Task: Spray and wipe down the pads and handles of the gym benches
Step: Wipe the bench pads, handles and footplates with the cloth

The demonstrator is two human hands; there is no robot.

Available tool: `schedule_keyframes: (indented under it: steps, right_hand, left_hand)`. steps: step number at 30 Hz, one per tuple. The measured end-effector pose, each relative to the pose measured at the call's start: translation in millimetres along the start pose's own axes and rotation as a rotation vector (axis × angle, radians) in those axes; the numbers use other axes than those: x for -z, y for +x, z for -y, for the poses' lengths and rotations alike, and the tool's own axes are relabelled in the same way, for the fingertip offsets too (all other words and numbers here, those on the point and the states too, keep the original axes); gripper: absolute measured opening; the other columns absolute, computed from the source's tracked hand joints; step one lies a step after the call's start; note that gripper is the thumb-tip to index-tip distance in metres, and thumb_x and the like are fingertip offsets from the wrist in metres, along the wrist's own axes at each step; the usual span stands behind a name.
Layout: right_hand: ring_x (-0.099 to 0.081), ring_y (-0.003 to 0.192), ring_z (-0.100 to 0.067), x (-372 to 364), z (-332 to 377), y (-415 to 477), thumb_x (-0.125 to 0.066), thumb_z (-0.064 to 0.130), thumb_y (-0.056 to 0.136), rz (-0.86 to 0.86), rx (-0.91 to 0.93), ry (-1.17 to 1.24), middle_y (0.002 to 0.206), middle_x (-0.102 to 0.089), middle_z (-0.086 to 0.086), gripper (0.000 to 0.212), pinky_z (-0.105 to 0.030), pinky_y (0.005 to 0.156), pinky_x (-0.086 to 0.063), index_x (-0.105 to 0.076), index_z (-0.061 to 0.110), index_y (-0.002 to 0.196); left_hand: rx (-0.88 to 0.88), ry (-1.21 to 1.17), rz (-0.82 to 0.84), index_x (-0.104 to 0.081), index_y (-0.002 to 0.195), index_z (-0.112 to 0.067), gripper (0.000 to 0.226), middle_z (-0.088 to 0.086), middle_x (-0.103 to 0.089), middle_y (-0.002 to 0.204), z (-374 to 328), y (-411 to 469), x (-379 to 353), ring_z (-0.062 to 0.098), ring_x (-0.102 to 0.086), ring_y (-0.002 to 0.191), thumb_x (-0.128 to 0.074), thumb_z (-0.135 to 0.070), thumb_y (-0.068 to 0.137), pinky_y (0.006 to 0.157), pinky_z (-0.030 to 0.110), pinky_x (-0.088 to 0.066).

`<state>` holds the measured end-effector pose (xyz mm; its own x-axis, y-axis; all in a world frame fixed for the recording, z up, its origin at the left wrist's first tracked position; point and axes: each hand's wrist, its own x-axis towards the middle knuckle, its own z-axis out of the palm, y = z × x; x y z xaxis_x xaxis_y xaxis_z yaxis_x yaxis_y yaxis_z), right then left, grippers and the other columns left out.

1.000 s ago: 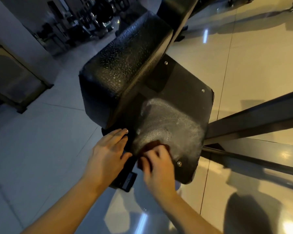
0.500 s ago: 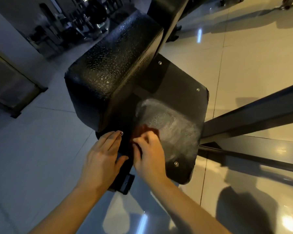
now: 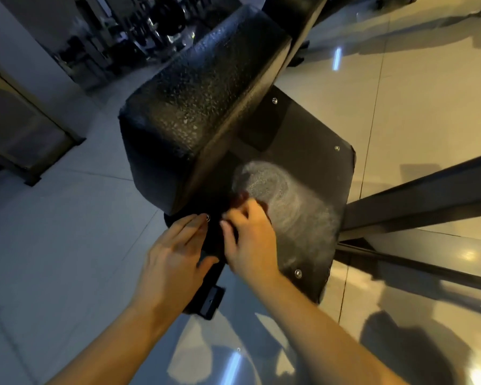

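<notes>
Left hand (image 3: 172, 262) flat, fingers straight, resting on seat pad (image 3: 311, 129) near edge; right hand (image 3: 250, 245) bent-fingered, gripping red cloth (image 3: 240, 197) pressed to same pad beside wet smear (image 3: 297, 207); step: wiping; next move likely needs strokes across smear to far corners.

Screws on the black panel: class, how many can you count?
4 screws: one at the panel's top beside the pad, one at its right corner, one at its lower edge by the right hand, one at the fingertips of the left hand. More may be hidden.
</notes>
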<state>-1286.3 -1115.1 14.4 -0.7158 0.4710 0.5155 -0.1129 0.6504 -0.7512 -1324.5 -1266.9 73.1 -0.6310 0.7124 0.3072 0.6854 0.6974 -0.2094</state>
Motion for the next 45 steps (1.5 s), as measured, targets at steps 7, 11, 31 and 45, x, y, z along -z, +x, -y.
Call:
schedule_keyframes:
  steps: [7,11,31,45]
  right_hand:
    - [-0.06,0.101,-0.029,20.5,-103.7,67.6,-0.061,0.033,0.096,-0.187,-0.408,-0.079,0.11,-0.057,-0.005,0.017,-0.036,0.083,-0.047,-0.071,0.021,0.103]
    - [-0.06,0.094,-0.028,33.1,-98.2,-28.9,-0.051,0.032,0.101,-0.244,-0.698,-0.207,0.111,-0.054,-0.006,0.019,-0.038,0.08,-0.048,-0.062,0.017,0.105]
    - [-0.052,0.092,-0.018,3.4,0.3,-55.3,-0.061,0.021,0.097,-0.031,-0.187,-0.005,0.1,-0.056,-0.002,0.009,-0.03,0.075,-0.042,-0.069,0.016,0.096]
    - [-0.054,0.101,-0.019,13.6,-19.8,-32.8,-0.058,0.026,0.098,-0.066,-0.343,-0.117,0.108,-0.056,-0.001,0.012,-0.032,0.086,-0.048,-0.067,0.021,0.104]
  left_hand:
    - [-0.067,-0.003,-0.113,-0.069,0.126,0.0,0.069,0.014,-0.068,0.13,-5.0,-1.7,1.7,0.029,-0.06,0.121,-0.095,-0.022,0.066,0.102,0.043,-0.043]
    - [-0.024,0.013,-0.075,-0.068,0.127,-0.002,0.075,0.011,-0.068,0.13,-7.1,1.4,1.8,0.021,-0.054,0.122,-0.098,-0.026,0.062,0.101,0.04,-0.041]
    - [-0.022,0.03,-0.021,-0.066,0.13,0.001,0.075,0.016,-0.067,0.132,-8.0,3.3,5.5,0.034,-0.064,0.121,-0.096,-0.02,0.064,0.1,0.042,-0.046]
    - [-0.036,0.026,-0.012,-0.068,0.128,-0.001,0.072,0.014,-0.068,0.132,-7.9,2.7,4.8,0.033,-0.065,0.121,-0.096,-0.024,0.065,0.103,0.04,-0.042]
